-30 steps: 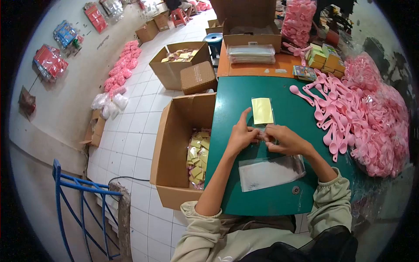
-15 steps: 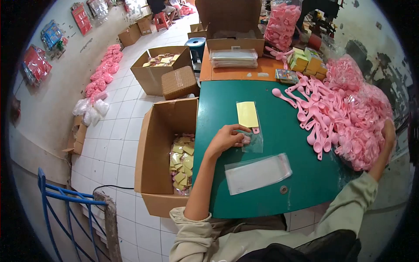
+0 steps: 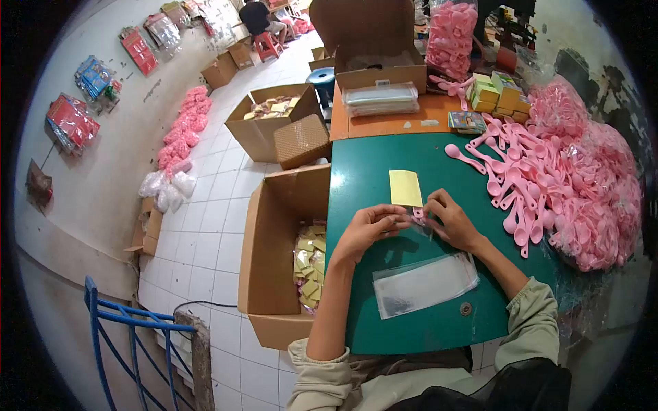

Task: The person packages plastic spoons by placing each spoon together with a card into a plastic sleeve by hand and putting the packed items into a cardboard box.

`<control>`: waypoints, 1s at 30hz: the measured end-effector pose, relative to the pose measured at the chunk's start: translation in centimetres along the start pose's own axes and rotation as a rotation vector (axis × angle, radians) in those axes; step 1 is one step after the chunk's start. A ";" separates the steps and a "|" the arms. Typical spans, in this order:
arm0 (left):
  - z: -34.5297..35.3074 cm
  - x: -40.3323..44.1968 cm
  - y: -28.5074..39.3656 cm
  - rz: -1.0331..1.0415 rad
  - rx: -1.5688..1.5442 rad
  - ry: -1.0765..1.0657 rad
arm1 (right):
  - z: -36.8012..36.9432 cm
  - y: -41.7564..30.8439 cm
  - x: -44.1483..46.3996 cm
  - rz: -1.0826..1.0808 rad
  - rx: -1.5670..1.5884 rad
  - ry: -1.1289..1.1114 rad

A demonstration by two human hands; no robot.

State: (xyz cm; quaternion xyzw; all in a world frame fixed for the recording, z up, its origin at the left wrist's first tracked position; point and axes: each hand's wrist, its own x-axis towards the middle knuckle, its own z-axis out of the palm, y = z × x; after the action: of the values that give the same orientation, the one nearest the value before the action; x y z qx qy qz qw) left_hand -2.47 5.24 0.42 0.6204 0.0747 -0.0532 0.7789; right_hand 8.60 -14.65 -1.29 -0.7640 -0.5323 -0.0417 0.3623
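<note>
A clear plastic bag (image 3: 419, 224) with a yellow card (image 3: 405, 188) at its top lies between my hands on the green table (image 3: 370, 154). A bit of pink spoon handle (image 3: 417, 212) shows just below the card. My left hand (image 3: 373, 229) is closed at the bag's left side, its fingertips on the plastic. From the right, my right hand (image 3: 451, 219) pinches at the bag's other side; what lies between its fingers is too small to make out. Nearer me lies a stack of flat clear bags (image 3: 425, 286).
Loose pink spoons (image 3: 517, 181) and a big heap of bagged pink pieces (image 3: 596, 198) cover the table's right side. An open carton (image 3: 257, 274) with yellow-card packs stands left of the table. A person (image 3: 257, 19) sits far back. A blue metal rail (image 3: 130, 318) stands lower left.
My right hand has come back from the pink heap at the right to the bag. My left hand has stayed beside the bag, and the view has shifted slightly.
</note>
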 end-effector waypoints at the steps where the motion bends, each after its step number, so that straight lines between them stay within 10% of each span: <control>1: 0.3 0.1 -0.1 0.012 0.023 -0.008 | 0.0 0.1 -0.2 0.028 0.049 0.004; 7: 2.3 -0.2 -0.3 0.101 0.619 0.142 | 0.0 0.1 -0.3 0.124 0.225 -0.016; 24: 3.3 0.6 -0.5 0.164 0.533 0.254 | -0.1 -0.2 -0.4 0.261 0.395 0.098; 30: 3.0 1.1 -1.7 0.156 0.553 0.231 | 0.6 1.2 -0.8 0.443 0.957 0.075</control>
State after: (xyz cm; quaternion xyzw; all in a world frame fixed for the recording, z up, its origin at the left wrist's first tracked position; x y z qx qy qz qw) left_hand -1.56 1.98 -0.76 0.8148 0.0975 0.0593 0.5684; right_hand 9.11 -15.14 -2.71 -0.6053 -0.3040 0.2563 0.6896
